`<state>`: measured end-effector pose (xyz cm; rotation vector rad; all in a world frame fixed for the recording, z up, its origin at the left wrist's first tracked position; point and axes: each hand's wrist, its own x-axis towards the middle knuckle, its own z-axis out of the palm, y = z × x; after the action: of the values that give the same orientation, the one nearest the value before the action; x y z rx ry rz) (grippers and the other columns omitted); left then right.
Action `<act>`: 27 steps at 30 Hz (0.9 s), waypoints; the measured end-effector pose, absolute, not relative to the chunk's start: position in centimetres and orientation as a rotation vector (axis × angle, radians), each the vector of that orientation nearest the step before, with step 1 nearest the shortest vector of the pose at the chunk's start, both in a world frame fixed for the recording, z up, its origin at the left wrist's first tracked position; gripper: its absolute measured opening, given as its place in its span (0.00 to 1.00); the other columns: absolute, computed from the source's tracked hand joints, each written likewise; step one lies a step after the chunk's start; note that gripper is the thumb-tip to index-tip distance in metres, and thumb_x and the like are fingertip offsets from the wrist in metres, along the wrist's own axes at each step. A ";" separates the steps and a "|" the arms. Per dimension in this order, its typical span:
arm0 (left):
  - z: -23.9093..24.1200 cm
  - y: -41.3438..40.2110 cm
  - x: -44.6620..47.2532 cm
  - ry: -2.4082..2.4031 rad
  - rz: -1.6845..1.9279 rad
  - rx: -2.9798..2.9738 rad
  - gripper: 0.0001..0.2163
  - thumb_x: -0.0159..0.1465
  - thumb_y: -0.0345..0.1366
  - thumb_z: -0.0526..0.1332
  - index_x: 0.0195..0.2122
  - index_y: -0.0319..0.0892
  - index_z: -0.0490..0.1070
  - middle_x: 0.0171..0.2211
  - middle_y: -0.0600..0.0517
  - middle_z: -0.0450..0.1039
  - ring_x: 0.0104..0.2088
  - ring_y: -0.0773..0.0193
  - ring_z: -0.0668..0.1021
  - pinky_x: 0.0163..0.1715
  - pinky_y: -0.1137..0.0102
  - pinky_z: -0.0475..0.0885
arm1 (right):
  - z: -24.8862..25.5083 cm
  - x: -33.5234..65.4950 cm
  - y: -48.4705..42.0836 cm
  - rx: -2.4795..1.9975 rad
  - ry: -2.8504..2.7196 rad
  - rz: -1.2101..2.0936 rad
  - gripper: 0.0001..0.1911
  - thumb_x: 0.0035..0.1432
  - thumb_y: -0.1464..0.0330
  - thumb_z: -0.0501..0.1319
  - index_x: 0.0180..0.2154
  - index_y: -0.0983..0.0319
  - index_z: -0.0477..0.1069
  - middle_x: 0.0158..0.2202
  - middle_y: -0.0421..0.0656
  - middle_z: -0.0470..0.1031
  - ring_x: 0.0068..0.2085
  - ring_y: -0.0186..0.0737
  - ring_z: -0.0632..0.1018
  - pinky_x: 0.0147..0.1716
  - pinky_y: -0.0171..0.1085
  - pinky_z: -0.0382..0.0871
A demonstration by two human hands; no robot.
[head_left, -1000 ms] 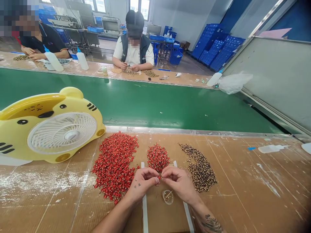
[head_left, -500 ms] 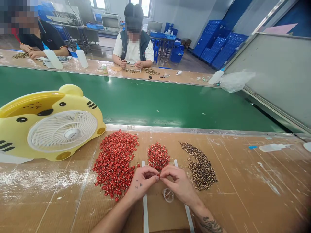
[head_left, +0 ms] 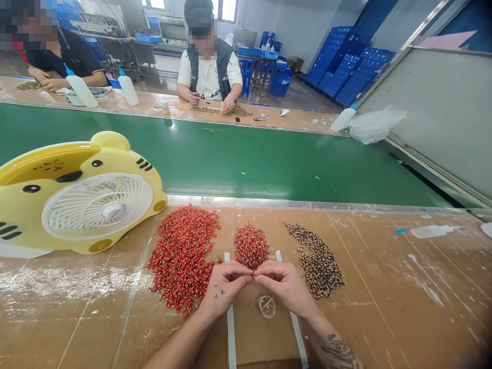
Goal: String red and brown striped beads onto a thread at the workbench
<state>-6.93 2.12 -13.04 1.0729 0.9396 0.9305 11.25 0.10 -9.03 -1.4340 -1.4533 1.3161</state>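
My left hand (head_left: 229, 285) and my right hand (head_left: 282, 285) meet fingertip to fingertip, each in a pinch. Between them shows a tiny red piece, like those in the red heaps; its far side is hidden by my fingers. Just beyond my fingertips lies a small heap of red pieces (head_left: 251, 245). A larger heap of red pieces (head_left: 184, 256) spreads left of my left hand. Right of my right hand is a curved heap of black-and-gold pieces (head_left: 319, 264). Below my hands, a small clear cup (head_left: 266, 306) with a thin stick in it stands on a cardboard sheet (head_left: 265, 341) edged with white tape.
A yellow animal-faced fan (head_left: 96, 197) stands at the left. Beyond the table runs a green belt (head_left: 246, 159). Across it, a co-worker (head_left: 209, 66) and another person (head_left: 69, 61) sit by several white bottles. A bottle with a blue cap (head_left: 432, 232) lies at the right.
My right hand has turned slightly, its fingers now more closely bunched at the red piece. Across the belt, the co-worker's hand has dropped toward a pile, and the body leans left.
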 end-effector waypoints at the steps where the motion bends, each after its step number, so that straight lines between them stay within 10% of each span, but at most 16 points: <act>1: -13.0 2.1 -7.0 0.940 0.938 1.085 0.03 0.54 0.33 0.70 0.29 0.42 0.84 0.28 0.46 0.79 0.30 0.60 0.78 0.31 0.70 0.71 | -8.8 11.3 0.2 -1.438 -1.476 1.313 0.08 0.55 0.65 0.65 0.30 0.61 0.82 0.30 0.44 0.79 0.32 0.40 0.76 0.33 0.35 0.69; 27: -13.9 2.4 -6.5 1.092 0.956 1.332 0.05 0.58 0.31 0.65 0.32 0.39 0.81 0.30 0.48 0.80 0.29 0.62 0.80 0.30 0.73 0.74 | -10.2 11.4 0.6 -1.538 -1.481 1.201 0.11 0.58 0.63 0.62 0.35 0.63 0.80 0.34 0.45 0.80 0.35 0.43 0.77 0.36 0.37 0.69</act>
<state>-6.47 2.45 -13.91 1.3324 1.0919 0.9558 11.43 0.60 -10.23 -1.5378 -1.4812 1.2011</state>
